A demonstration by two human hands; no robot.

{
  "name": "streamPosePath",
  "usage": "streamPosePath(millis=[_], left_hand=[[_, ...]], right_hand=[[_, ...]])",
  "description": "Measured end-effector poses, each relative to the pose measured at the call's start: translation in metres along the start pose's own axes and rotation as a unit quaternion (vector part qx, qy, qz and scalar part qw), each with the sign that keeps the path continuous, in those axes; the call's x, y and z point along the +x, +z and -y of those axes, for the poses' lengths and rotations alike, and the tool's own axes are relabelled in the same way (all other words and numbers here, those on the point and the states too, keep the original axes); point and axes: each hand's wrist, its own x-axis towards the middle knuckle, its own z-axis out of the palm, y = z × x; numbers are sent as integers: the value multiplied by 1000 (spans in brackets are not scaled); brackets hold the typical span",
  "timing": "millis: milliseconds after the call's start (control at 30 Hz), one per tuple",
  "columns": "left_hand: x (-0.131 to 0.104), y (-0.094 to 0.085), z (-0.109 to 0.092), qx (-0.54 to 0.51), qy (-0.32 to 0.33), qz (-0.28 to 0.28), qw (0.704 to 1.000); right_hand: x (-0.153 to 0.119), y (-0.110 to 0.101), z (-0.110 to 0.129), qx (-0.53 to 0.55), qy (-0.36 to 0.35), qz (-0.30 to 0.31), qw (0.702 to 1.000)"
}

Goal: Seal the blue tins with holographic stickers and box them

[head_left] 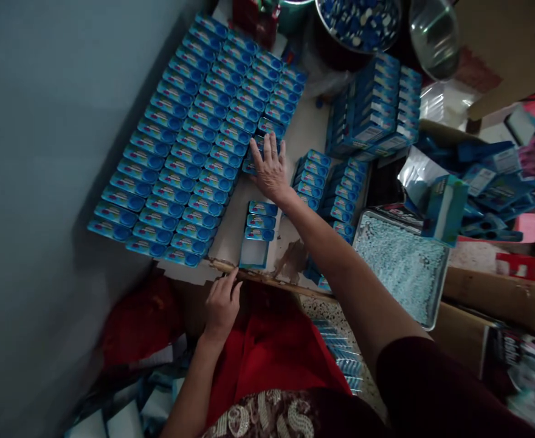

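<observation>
My right hand (271,165) reaches out with fingers spread over several small blue boxes (251,166) at the near end of the fourth column, and partly hides them. My left hand (223,298) is at the front edge of the table (290,283), fingers loosely stretched and holding nothing visible. Just beyond it lies an open blue carton (253,252) with a white inside, and a few small blue boxes (261,221) sit at its far end. Left of my right hand, long columns of matching blue boxes (176,149) stand packed in rows along the wall.
Stacked blue boxes (372,109) stand at the back right, with shorter rows (312,176) nearer. A metal tray (438,298) holds pale blue pieces. Behind are a bowl (322,27) of blue and white pieces and a clear bowl (434,39). Flattened blue cartons (495,182) pile at right.
</observation>
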Motion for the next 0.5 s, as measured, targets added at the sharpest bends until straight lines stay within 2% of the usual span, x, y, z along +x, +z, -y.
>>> streamPosePath(millis=[100, 233, 333, 433, 500], left_hand=[[-4, 4, 6, -8, -20, 6, 1000], [1, 11, 15, -22, -68, -4, 997], [6, 18, 14, -55, -88, -12, 995], [8, 23, 7, -96, -94, -9, 991], [6, 24, 3, -123, -113, -7, 986]], right_hand=[[3, 5, -3, 11, -7, 4, 1000], [22, 26, -15, 12, -18, -12, 1000], [40, 36, -22, 36, -25, -32, 999], [55, 29, -27, 51, 15, -6, 999], [54, 14, -30, 56, 44, 2, 997]])
